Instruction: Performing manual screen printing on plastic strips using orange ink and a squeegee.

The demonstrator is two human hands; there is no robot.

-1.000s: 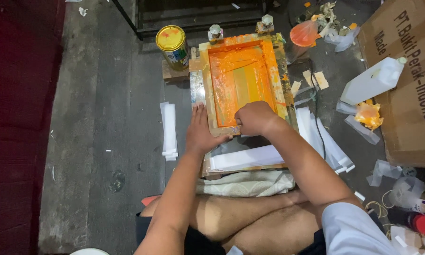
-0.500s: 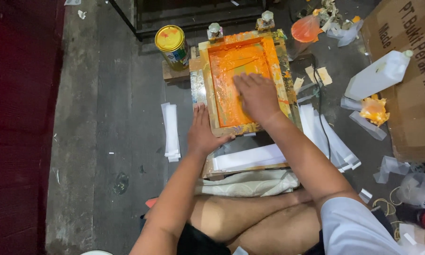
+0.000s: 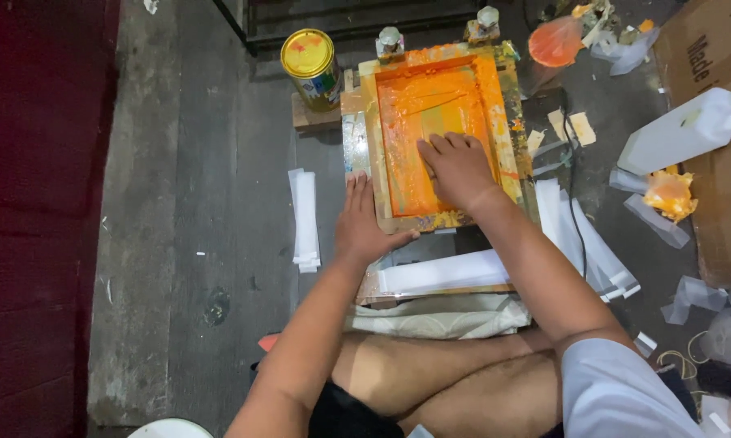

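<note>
**Right hand now mid-screen, pushing up the frame**

Landmark: the orange ink-covered wooden screen-printing frame (image 3: 437, 134), flat on a low board in front of the seated person.

- Right hand (image 3: 456, 168) sits inside the frame, palm down on the mesh, fingers together and curled over something. Probably a squeegee, but it's hidden under the hand; can't tell.
- A second ago that hand was at the frame's near edge. It has since travelled toward the far side, so a stroke away from the body is under way, roughly halfway up the mesh.
- Left hand (image 3: 364, 219) is flat on the frame's near-left corner, fingers spread, thumb along the near rail. It hasn't moved; it's pinning the frame down.
- Yellow-lidded round tin can (image 3: 312, 66) stands just beyond the frame's far-left corner.
- White plastic strips (image 3: 305, 219) lie left of the frame, more at its near side.
- White plastic jug (image 3: 683, 130) lies well right of the frame.
</note>
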